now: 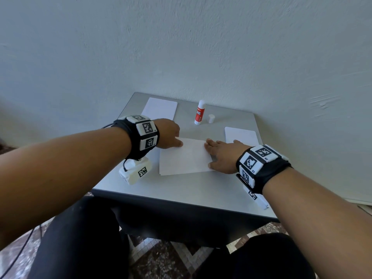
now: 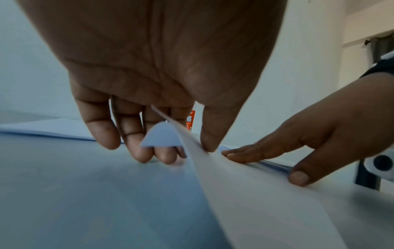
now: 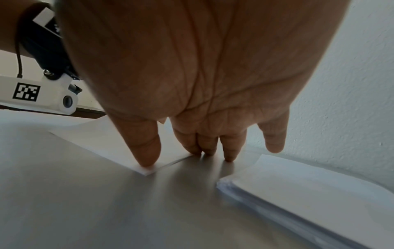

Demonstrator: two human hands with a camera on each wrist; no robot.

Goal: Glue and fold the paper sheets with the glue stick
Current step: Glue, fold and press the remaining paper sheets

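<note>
Table: a small grey table (image 1: 181, 194) against a pale wall; every place below is given relative to it.
Middle sheet: a white paper sheet (image 1: 184, 158) lies at the table's centre, its left part lifted off the surface and its right edge flat.
Left hand: the left hand (image 1: 168, 133) is over the table's centre-left, thumb and curled fingers (image 2: 102, 133) pinching the sheet's far left corner, which bends upward between them (the wrist view shows this best).
Right hand: the right hand (image 1: 221, 156) is at the table's centre-right, fingers straight and spread, gripping nothing; the thumb (image 3: 147, 150) presses the sheet's near right corner and the fingertips touch down at its right edge.
Glue stick: the red-and-white glue stick (image 1: 199, 112) stands upright at the table's back, uncapped.
Cap: a small white cap (image 1: 211, 118) stands just right of the glue stick.
Other paper: one pile of paper (image 1: 160, 108) lies at the table's back left; another pile (image 1: 241, 135) lies at the right edge, beside the right hand.
</note>
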